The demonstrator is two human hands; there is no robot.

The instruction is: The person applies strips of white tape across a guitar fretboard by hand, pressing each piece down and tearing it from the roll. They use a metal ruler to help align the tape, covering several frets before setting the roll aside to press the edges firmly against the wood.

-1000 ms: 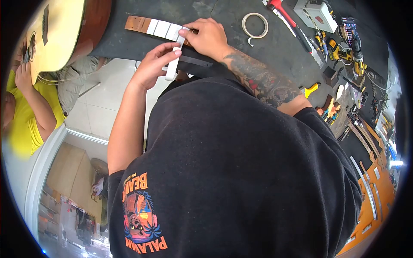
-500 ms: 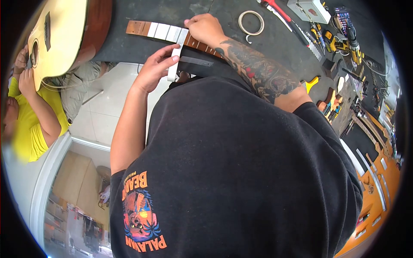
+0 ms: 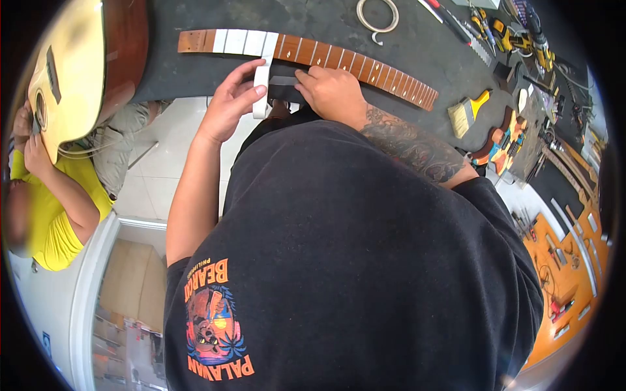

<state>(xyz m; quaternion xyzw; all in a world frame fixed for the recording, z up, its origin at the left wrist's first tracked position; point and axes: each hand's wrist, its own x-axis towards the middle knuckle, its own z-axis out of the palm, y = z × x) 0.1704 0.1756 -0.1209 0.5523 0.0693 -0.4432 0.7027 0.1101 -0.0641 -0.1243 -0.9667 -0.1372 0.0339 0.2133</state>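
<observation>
Left hand [image 3: 225, 107]: thumb and fingers pinch a roll of white tape [image 3: 260, 109]; its strip runs up onto the fretboard [image 3: 306, 51], just beyond the fingertips. Right hand [image 3: 335, 96]: fingers curled by the fretboard's near edge; cannot tell whether they grip anything. Fretboard lies on dark table [image 3: 261, 13]; brush [image 3: 462, 117] off its right end.

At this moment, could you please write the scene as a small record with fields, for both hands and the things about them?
left hand: holds roll of white tape, its strip reaching the fretboard
right hand: beside the fretboard, over a dark flat bar; grip unclear
fretboard: on dark bench, partly covered by white strips
nearby: paintbrush, ring of tape
other person's hands: at a guitar
</observation>
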